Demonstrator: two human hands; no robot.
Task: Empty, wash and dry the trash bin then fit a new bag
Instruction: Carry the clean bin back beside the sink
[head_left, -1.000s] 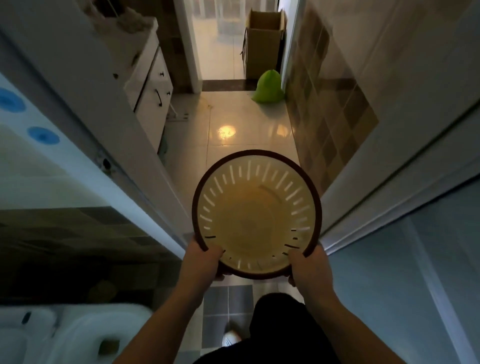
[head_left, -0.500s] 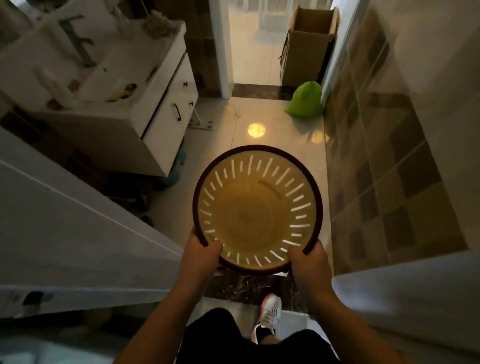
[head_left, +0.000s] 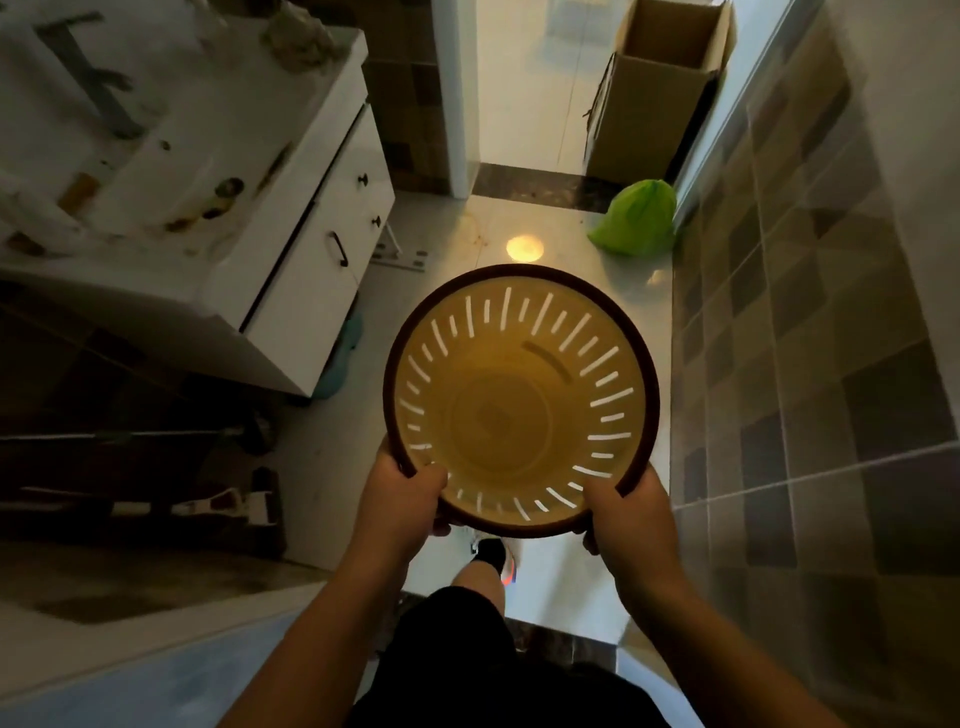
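While both arms reach forward from the bottom of the frame, the trash bin (head_left: 521, 400) is held at the centre, its near rim gripped at lower left by the left hand (head_left: 402, 501) and at lower right by the right hand (head_left: 626, 512). Each thumb is hooked over the rim into the bin, with the other fingers curled beneath it. The bin extends up and away from both grips, its mouth turned to the camera, above the pale floor (head_left: 457, 244). A dark brown rim, a yellow-tan interior and a ring of narrow slits lit from behind are seen; nothing is seen inside. Compared with half a second ago, the grip is unchanged, while the white cabinet (head_left: 322, 249) at upper left, the green bag (head_left: 636, 218) and the cardboard box (head_left: 657, 98) at upper right are seen closer.
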